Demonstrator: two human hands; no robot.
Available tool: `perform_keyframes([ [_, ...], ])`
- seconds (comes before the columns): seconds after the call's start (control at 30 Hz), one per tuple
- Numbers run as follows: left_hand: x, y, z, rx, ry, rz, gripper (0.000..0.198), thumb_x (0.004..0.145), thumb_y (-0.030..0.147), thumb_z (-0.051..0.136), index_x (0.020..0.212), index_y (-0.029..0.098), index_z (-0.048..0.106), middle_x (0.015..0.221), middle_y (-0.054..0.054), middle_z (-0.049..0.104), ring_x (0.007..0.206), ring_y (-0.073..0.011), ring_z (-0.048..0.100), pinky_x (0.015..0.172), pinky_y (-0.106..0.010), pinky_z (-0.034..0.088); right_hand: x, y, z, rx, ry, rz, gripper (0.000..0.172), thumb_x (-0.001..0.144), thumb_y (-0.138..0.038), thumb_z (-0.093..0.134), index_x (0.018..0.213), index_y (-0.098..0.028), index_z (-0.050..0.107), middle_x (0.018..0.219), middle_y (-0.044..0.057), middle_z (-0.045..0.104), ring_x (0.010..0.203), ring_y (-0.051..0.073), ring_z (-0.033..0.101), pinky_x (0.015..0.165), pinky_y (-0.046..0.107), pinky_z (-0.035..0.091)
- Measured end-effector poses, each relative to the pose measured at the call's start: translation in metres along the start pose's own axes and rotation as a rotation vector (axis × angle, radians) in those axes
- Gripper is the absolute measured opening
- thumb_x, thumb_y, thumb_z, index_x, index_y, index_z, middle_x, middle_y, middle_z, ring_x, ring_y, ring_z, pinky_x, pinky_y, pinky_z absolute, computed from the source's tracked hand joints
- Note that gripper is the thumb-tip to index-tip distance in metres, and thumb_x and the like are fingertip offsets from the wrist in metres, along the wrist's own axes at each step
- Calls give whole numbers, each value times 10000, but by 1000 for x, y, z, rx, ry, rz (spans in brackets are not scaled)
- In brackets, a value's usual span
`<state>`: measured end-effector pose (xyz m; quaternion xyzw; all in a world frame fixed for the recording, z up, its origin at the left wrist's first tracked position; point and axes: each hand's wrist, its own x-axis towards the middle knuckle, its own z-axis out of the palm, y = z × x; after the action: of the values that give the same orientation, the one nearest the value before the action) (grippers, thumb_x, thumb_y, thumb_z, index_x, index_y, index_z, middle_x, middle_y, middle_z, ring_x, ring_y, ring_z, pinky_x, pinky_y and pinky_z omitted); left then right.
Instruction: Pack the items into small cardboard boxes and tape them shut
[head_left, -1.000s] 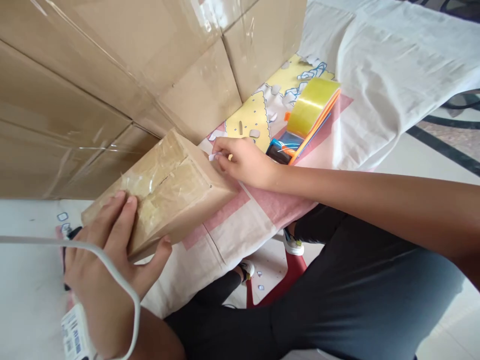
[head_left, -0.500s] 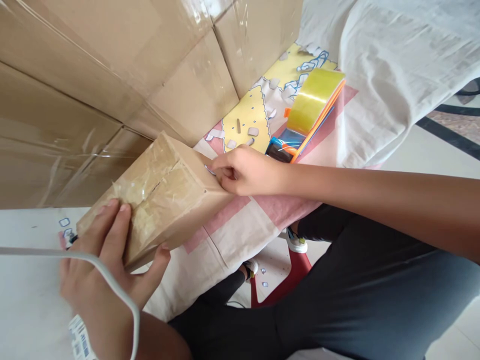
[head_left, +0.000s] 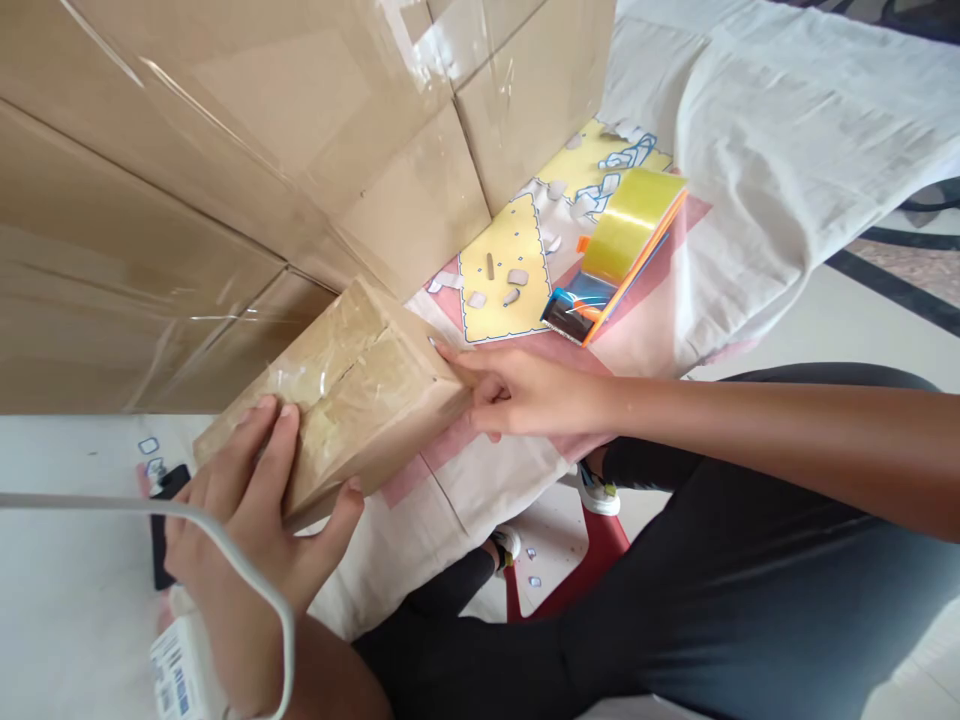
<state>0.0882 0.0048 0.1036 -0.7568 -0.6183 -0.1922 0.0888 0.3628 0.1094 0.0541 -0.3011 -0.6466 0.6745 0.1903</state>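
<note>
Small cardboard carton (head_left: 367,390) left of centre on the cloth (head_left: 750,190), just beside the large cartons (head_left: 225,120). Upper face taped over a middle seam, tape wrinkled. Left end partly behind the left hand (head_left: 247,520); underside hidden. Left hand: fingers spread on the upper face, thumb held apart from them by the near edge. Right hand (head_left: 517,390) at the carton's right side: index straight, its tip against the surface, remaining fingers curled in near the thumb. Cannot tell whether anything sits inside that curl. Pale spot at the index tip, nail or paper scrap, unclear.

Black flat object (head_left: 169,530), phone-like, partly covered by left hand. White cable (head_left: 135,503) passes in front of that hand, cut off at left edge. White block with printed label (head_left: 174,675) at the left wrist, cut off below.

Counts: one tape dispenser (head_left: 615,255), right of the carton, blue and orange. Two yellow paper sheets (head_left: 487,320) seen, four small pieces on the nearer; paper scraps farther off overlap, uncounted. Two shoes (head_left: 598,492) beneath, by a red frame (head_left: 592,565).

Containers: small carton shut, contents unseen. Large cartons taped, cut off at top and left, total uncountable. Dispenser carries one yellow tape roll (head_left: 630,225).
</note>
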Motion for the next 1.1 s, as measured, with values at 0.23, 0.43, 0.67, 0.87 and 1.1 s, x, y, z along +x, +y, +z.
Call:
perform_keyframes([
  [0.23,1,1,2,116,62,38,807,742,499,715,1503,333,505,1521,-41,537,1300,-413,585,1096,-580,432,5,-19,-11,110,105,119,725,851,-125,552,1561,-142,407,616,-52,649,692,137,624,698,262,488],
  [0.43,2,-1,1,106,52,41,782,749,505,708,1493,363,513,1504,-34,553,1260,-434,610,1036,-606,473,10,-19,-20,-3,74,115,719,800,-109,599,1509,-181,504,664,-36,679,769,160,639,762,278,491],
  [0.67,4,-4,0,81,49,92,803,725,466,740,1488,333,527,1493,-69,563,1244,-447,617,1005,-612,489,15,-17,-31,-213,43,70,800,746,-147,678,1520,-223,489,1022,43,715,925,232,671,829,356,536],
  [0.87,4,-22,-8,-56,-17,195,798,713,398,748,1478,397,520,1504,-25,555,1286,-401,600,1032,-564,480,17,-8,-34,-441,-70,-323,1414,579,-270,899,1642,-302,-31,1711,104,61,1576,368,70,1239,503,216],
  [1.1,7,-35,-15,-191,-55,223,753,745,352,742,1460,439,522,1493,14,570,1298,-369,596,1082,-580,469,2,-10,-2,-437,-55,-421,1444,656,-388,882,1608,-297,-199,1713,153,28,1579,336,115,1230,437,268],
])
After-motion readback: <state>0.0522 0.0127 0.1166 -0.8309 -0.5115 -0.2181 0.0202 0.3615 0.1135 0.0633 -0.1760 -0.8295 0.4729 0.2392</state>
